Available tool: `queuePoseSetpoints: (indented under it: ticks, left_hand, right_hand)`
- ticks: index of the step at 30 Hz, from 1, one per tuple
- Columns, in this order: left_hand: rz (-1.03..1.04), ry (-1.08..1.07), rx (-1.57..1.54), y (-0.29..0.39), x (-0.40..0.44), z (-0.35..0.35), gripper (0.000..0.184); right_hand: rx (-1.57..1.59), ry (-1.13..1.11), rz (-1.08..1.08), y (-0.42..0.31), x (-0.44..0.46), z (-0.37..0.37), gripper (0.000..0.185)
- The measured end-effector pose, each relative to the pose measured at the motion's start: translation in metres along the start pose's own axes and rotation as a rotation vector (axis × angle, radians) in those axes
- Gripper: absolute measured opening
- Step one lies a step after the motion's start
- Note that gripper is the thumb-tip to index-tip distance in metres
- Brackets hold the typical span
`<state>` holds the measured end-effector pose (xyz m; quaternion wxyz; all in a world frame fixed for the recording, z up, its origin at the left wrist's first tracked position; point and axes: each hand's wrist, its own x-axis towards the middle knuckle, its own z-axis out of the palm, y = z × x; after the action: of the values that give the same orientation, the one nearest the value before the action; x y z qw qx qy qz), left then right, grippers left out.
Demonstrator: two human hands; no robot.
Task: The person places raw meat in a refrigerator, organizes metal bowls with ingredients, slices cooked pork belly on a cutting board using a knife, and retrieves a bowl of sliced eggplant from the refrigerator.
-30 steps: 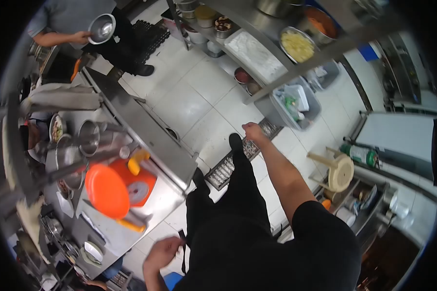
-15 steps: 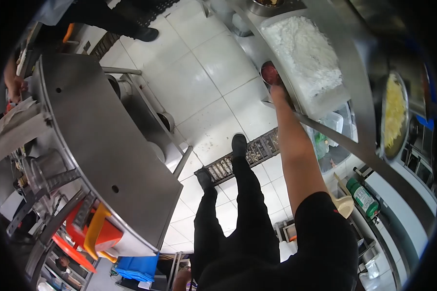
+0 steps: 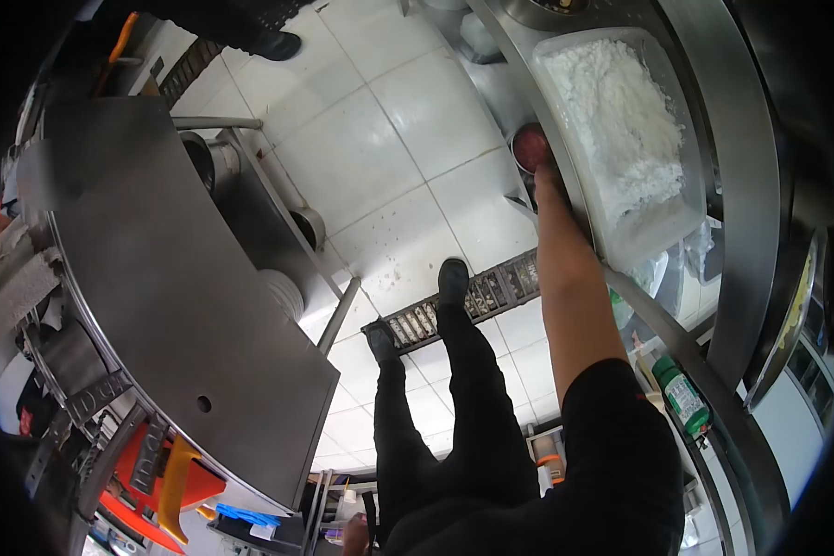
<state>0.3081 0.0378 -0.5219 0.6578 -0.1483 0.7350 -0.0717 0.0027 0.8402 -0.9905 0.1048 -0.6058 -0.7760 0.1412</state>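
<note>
My right hand (image 3: 546,178) reaches in at the lower shelf level and touches the near side of a round metal container (image 3: 531,146) with dark red contents. Its fingers are mostly hidden by the container and the shelf edge, so its grip cannot be made out. Just right of it, on the shelf above, lies a clear tray (image 3: 693,218) heaped with white shredded or crumbled stuff (image 3: 616,120). Low at the bottom edge, my left hand (image 3: 354,534) shows only in small part beside my dark clothing, its fingers unclear.
A steel table (image 3: 185,269) fills the left, with pots and plates on its undershelf. An orange-red scale (image 3: 171,473) stands lower left. A floor grate (image 3: 477,301) crosses under my feet. A green-labelled bottle (image 3: 683,397) is at right. Another person's shoe (image 3: 276,44) shows at top.
My right arm has stretched from over the floor to the red-filled container at the shelf. My left hand has dropped back to the bottom edge. The view has shifted closer to the shelf.
</note>
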Motion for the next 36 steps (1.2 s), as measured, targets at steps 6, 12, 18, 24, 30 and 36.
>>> queuePoseSetpoints:
  ticks: [6, 12, 18, 24, 30, 36]
  left_hand:
    - [-0.068, 0.048, -0.096, 0.004, 0.008, 0.008, 0.031]
    - [0.097, 0.332, -0.131, -0.005, 0.045, 0.024, 0.029]
    - [0.58, 0.431, -0.216, 0.09, 0.021, -0.051, 0.028]
    - [0.961, 0.189, -0.669, 0.197, -0.057, -0.13, 0.024]
    - [1.236, 0.741, -0.22, 0.217, -0.138, -0.195, 0.029]
    - [1.432, 1.154, 0.593, 0.171, -0.188, -0.227, 0.029]
  right_hand:
    - [-0.013, 0.042, -0.064, -0.014, -0.002, -0.017, 0.052]
    - [-0.147, -0.306, 0.011, -0.049, -0.015, -0.067, 0.047]
    - [-0.155, -0.47, -0.112, -0.135, -0.095, -0.165, 0.032]
    - [-0.176, -0.634, -0.321, -0.182, -0.211, -0.293, 0.034]
    - [-0.207, -0.638, -0.505, -0.182, -0.335, -0.438, 0.033]
    - [-0.224, -0.606, -0.499, -0.173, -0.435, -0.566, 0.032]
